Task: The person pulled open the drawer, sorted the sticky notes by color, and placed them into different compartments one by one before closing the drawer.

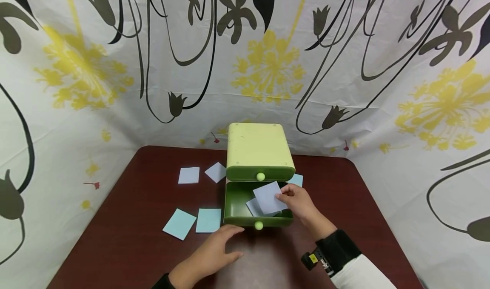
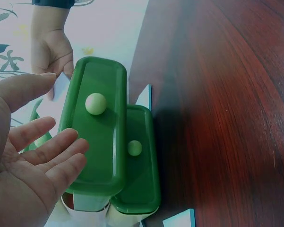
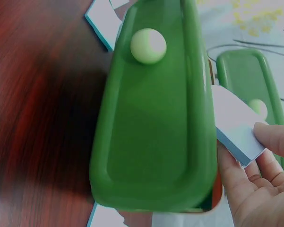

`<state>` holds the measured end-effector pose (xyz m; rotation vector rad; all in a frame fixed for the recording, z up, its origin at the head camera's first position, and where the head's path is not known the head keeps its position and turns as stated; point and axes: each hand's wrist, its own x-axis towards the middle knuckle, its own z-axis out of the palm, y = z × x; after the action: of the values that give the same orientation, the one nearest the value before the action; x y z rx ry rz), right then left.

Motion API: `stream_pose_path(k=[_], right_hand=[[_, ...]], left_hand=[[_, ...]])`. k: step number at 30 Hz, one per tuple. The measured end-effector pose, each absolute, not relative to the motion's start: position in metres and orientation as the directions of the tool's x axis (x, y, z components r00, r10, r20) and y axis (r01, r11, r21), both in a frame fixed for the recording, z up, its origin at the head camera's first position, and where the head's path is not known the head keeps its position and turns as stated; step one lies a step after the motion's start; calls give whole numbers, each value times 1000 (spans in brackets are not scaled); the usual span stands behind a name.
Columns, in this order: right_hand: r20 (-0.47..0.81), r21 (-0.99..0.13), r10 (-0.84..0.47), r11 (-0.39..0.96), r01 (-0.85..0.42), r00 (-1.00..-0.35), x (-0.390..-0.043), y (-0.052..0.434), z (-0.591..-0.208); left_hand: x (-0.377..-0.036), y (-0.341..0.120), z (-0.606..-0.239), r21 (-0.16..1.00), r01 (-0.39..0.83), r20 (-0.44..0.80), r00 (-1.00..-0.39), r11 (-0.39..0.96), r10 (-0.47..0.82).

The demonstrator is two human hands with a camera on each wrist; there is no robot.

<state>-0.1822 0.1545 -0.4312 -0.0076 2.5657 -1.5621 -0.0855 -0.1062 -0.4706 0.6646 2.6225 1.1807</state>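
Two drawers on the green box (image 1: 257, 150) — upper one closed, lower drawer (image 1: 237, 214) pulled out toward us on the dark wooden table (image 1: 130, 246). We see our right hand (image 1: 300, 201) pinching a pale blue paper square (image 1: 268, 197) between thumb and fingers, held tilted just above the open drawer; another square lies inside beneath it. In the right wrist view the same square sits at the fingertips (image 3: 274, 137), beside the drawer front. Our left hand (image 1: 210, 255) rests flat on the table, fingers straight, holding nothing — fingertips just beside the drawer's front, near its pale knob (image 1: 258, 225). Loose squares lie on the table left of the box (image 1: 189, 175), two more near the left hand (image 1: 208, 220), one behind the right.
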Motion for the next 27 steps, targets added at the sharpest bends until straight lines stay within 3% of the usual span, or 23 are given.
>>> stream_pose_path(k=[27], right_hand=[[-163,-860,-199,508,41,-966,-194,102,-457]], left_hand=[[-90,-131,-468,765,291,47,-915,575,401]])
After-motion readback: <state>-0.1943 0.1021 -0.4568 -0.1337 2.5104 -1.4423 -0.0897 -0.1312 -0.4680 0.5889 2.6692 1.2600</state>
